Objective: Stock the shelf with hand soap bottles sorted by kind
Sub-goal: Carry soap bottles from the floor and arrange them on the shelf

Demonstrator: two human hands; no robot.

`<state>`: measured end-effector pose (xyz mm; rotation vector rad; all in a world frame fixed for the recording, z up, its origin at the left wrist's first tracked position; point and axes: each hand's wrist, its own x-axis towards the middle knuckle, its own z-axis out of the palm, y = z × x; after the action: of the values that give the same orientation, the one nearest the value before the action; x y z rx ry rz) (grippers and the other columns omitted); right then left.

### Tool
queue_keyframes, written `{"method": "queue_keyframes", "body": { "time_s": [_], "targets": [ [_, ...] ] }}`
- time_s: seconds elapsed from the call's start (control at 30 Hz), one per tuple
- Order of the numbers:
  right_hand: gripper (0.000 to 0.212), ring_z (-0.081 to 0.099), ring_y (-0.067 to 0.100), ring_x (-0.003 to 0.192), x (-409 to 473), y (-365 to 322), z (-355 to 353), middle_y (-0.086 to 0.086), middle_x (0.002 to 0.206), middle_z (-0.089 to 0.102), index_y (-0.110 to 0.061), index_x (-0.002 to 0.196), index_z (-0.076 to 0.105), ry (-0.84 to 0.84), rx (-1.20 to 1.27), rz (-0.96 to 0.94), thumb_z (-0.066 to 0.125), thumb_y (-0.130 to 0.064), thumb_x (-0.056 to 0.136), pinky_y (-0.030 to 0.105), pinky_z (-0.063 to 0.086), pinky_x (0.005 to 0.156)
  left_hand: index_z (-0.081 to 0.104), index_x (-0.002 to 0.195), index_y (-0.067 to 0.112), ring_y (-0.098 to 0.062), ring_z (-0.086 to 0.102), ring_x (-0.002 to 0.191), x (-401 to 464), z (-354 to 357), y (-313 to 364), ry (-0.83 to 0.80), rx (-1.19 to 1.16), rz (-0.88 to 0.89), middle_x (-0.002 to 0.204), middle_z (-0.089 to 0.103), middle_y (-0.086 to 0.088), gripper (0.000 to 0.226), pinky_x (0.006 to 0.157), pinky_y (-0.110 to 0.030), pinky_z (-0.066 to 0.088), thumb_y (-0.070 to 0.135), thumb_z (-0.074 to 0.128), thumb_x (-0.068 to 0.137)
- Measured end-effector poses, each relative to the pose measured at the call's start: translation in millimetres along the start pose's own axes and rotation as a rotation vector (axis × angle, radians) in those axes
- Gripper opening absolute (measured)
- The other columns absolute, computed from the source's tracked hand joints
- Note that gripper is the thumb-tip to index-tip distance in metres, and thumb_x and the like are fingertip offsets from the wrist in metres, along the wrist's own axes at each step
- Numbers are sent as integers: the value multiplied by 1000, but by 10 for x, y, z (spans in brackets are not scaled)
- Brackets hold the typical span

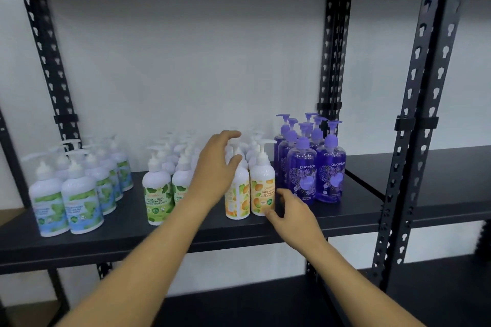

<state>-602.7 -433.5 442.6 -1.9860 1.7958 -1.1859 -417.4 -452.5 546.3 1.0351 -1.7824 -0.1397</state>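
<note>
Four groups of pump bottles stand on the black shelf point(345, 210). At the left are white bottles with blue-green labels point(82, 202), then green-label bottles point(156, 194), orange-label bottles point(261, 191), and purple bottles point(330, 167) at the right. My left hand point(216, 167) reaches with loosely spread fingers around the pump neck of the front left orange-label bottle point(237, 199) and hides part of it. My right hand point(292, 210) sits low at the shelf front, thumb touching the base of the front right orange-label bottle, fingers relaxed.
Black perforated uprights point(414, 119) frame the bay, and another shelf board point(438, 183) continues to the right. A lower shelf point(265, 308) lies beneath my arms. A white wall is behind. A cardboard edge point(10, 216) shows at the far left.
</note>
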Motion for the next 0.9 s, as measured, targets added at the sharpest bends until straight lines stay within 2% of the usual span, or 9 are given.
{"method": "queue_keyframes", "body": {
  "time_s": [0.13,0.27,0.4,0.47,0.53,0.6,0.63,0.73,0.9],
  "targets": [
    [72,52,18,127,37,-41,14,-1,148,43,-29,150,30,123,181,-13,68,-35,90,42,50,100,44,134,28,-8,44,119,-462,335,-16,241,-114,-106,132,44,10,51,99,-30,42,17,66,89],
    [77,46,13,132,86,-99,48,-6,152,38,-32,152,26,196,346,-59,70,-34,90,41,46,106,37,140,25,-11,43,123,-681,640,-106,301,-154,-216,135,42,7,68,98,-25,39,23,75,83],
    [80,51,9,127,170,-94,132,-8,144,47,-38,150,26,172,402,-102,74,-32,86,40,49,104,34,138,25,-13,48,120,-641,727,-201,330,-163,-272,133,43,5,77,94,-28,48,26,81,77],
    [80,51,4,127,181,-77,176,-11,142,49,-39,150,26,150,424,-119,74,-33,86,33,49,103,35,136,25,-13,50,116,-599,719,-269,325,-155,-260,129,45,5,79,92,-31,51,27,83,74],
    [82,51,-1,124,184,-54,209,-14,139,50,-37,151,26,139,449,-124,75,-30,86,18,47,98,34,135,26,-11,52,111,-571,697,-327,299,-156,-249,126,46,7,81,89,-30,52,28,85,72],
    [84,51,-5,121,191,-32,230,-16,137,50,-35,152,25,143,461,-124,76,-27,86,6,44,91,34,135,28,-2,54,106,-556,670,-372,261,-192,-242,121,49,9,82,84,-20,51,28,85,72],
    [84,51,-5,121,198,-20,238,-16,137,50,-35,152,25,145,464,-125,76,-26,86,5,43,90,33,135,28,3,55,104,-555,657,-387,240,-226,-241,119,50,10,81,80,-13,49,27,85,72],
    [85,50,-2,125,212,20,252,-13,142,49,-38,152,25,144,454,-135,76,-24,86,19,46,100,32,136,30,10,56,104,-558,625,-451,197,-318,-253,117,56,11,79,80,-9,48,20,83,75],
    [84,46,1,131,197,31,264,-12,147,46,-43,151,23,152,424,-154,74,-23,87,33,45,108,31,138,29,5,57,111,-626,572,-509,149,-369,-262,122,57,13,70,94,-30,53,16,75,84]
  ]
}}
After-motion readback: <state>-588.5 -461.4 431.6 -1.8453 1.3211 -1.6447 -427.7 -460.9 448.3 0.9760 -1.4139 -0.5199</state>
